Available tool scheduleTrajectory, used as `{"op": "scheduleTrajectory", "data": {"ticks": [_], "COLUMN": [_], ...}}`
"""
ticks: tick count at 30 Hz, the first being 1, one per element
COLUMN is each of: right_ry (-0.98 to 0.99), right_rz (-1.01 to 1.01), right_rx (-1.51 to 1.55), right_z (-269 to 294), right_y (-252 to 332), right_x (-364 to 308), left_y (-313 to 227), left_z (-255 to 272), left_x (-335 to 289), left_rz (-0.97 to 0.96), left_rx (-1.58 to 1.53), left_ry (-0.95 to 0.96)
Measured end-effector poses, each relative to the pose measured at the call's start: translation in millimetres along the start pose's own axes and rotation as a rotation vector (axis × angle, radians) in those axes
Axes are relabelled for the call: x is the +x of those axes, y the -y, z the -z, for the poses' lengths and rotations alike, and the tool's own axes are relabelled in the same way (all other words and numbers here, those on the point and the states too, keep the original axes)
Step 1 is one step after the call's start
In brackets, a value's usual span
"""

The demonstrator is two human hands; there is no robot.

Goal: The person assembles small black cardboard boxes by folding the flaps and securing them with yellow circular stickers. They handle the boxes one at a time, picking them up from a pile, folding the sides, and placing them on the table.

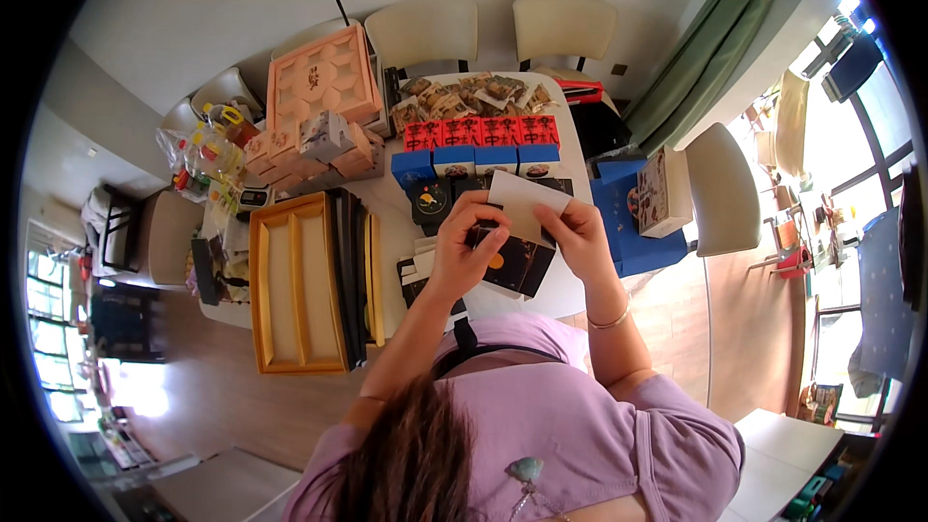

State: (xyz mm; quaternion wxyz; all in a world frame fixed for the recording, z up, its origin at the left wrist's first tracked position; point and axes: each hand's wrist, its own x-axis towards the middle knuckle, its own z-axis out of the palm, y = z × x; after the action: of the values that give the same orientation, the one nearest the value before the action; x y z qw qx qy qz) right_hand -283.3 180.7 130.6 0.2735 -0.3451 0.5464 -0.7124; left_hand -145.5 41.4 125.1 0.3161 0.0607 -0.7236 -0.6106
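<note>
Above the near edge of the table I hold a small black folding carton (pixel 519 267) with an orange dot on its printed side. A pale, plain inner flap of it stands up at the top. My left hand (pixel 466 244) is closed around its left side, with the fingers curled in. On the right, my right hand (pixel 580 237) pinches the flap edge between thumb and fingers. How the carton is folded underneath is hidden. Just behind it on the table lie flat black boxes (pixel 430 201). Several black and white card pieces (pixel 418 269) lie beside my left wrist.
Beyond stand red boxes (pixel 462 132), blue boxes (pixel 414 167) and small clear packets (pixel 464 97). Left are a gold-framed tray (pixel 301 285), pink boxes (pixel 324 82) and bottles (pixel 215 150). A chair (pixel 720 188) and a blue bag (pixel 628 232) stand right.
</note>
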Motion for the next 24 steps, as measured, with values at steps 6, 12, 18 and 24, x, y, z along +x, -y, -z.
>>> {"op": "scheduleTrajectory", "data": {"ticks": [6,12,18,24], "right_ry": [-0.214,-0.235,-0.236,-0.190], "right_rz": [0.056,0.038,-0.058,0.027], "right_rx": [-0.054,-0.129,0.148,0.033], "right_z": [3.4,-4.3,-1.7,-8.5], "right_y": [-10.2,-4.0,5.6,10.1], "right_x": [6.5,6.6,4.7,-2.9], "left_y": [-8.1,-16.0,-6.6,-5.4], "left_z": [-9.0,-36.2,-35.3,-33.5], "left_x": [2.2,-5.1,-5.8,-6.2], "left_rz": [-0.100,-0.018,-0.123,-0.151], "left_rx": [0.523,0.646,0.749,0.821], "left_ry": [-0.062,-0.042,-0.108,-0.124]}}
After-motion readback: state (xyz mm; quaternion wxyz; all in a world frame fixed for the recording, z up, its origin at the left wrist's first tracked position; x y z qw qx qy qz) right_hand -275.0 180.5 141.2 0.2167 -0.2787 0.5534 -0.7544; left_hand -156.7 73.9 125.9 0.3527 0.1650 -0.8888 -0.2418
